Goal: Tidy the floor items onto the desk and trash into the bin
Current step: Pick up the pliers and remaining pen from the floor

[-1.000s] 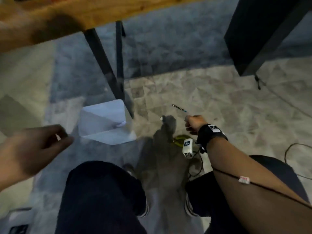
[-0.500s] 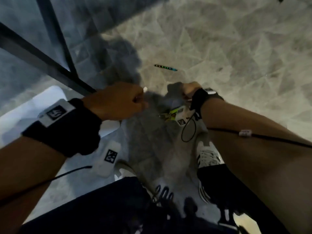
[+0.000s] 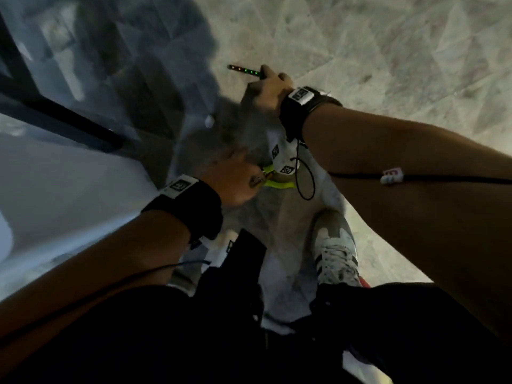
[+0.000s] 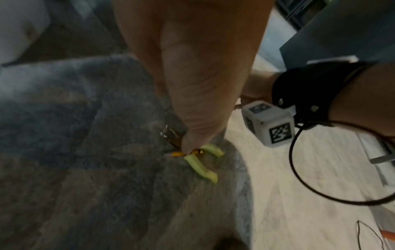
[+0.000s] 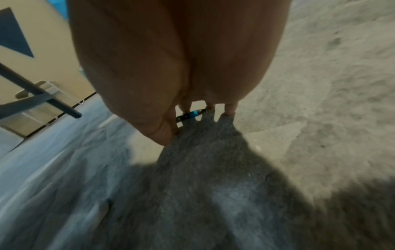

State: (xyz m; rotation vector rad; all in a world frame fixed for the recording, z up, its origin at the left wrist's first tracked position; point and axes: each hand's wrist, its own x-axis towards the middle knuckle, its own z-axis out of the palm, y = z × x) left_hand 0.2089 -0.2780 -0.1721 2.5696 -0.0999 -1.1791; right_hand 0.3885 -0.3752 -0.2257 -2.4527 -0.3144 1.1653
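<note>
I see mostly floor (image 3: 388, 51), pale stone-patterned tile with my own shadow across its middle. At the left edge of the head view sits a white bin (image 3: 55, 195), its top rim running diagonally, and a dark desk leg (image 3: 69, 120) lies across the floor just above it. At the bottom are my dark trousers and a white laced shoe (image 3: 336, 253) with dark stripes.

My left hand (image 3: 235, 178) is down on the floor just right of the bin rim. In the left wrist view the thumb (image 4: 198, 118) and a finger pinch the joint of a small pair of pliers (image 4: 202, 162) with yellow-green handles; the handles splay out on the tile, touching it.

My right hand (image 3: 267, 88) reaches further out, well apart from the bin. Its fingers (image 5: 230, 108) point down, slightly spread, with the tips at one end of a thin dark pen (image 3: 245, 70) marked with coloured dots, a blue band showing in the right wrist view. I cannot tell whether the fingers have closed on it; the pen lies flat on the tile.

Both wrists carry black straps with white tags; the tag print is blurred beyond reading. A white cube (image 4: 268, 123) under the right wrist bears black-and-white square codes, no readable words.
</note>
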